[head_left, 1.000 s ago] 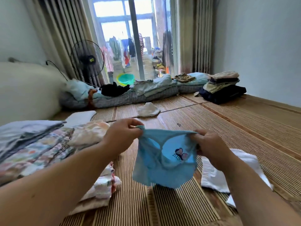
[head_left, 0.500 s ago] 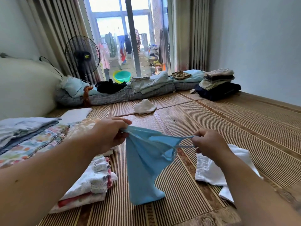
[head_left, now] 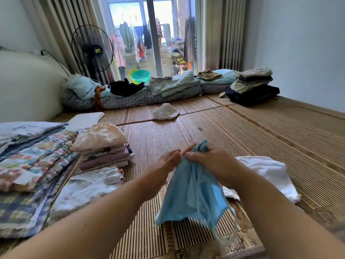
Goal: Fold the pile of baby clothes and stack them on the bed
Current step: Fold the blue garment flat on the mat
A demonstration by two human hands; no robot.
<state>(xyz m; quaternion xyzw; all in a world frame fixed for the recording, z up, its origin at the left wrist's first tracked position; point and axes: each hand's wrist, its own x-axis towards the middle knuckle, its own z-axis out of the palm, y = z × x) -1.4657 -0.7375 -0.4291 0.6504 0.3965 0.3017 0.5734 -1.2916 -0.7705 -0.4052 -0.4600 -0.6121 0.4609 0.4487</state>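
While it hangs over the mat (head_left: 261, 139), lower centre, a garment (head_left: 190, 199) is clutched at its top by left hand (head_left: 164, 165) and right hand (head_left: 211, 163); stack (head_left: 104, 144) at left; basin (head_left: 140, 75), upper centre, contents hidden.

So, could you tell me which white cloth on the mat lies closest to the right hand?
The flat white garment beside the right hand, partly behind that forearm; the crumpled white cloth lies far off by the bedding.

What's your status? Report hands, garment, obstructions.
Left hand and right hand both pinch light blue cloth baby garment at its top. Garment hangs bunched, unfolded, over striped bamboo mat. Crumpled white cloth lies right of it, folded pastel stack left.
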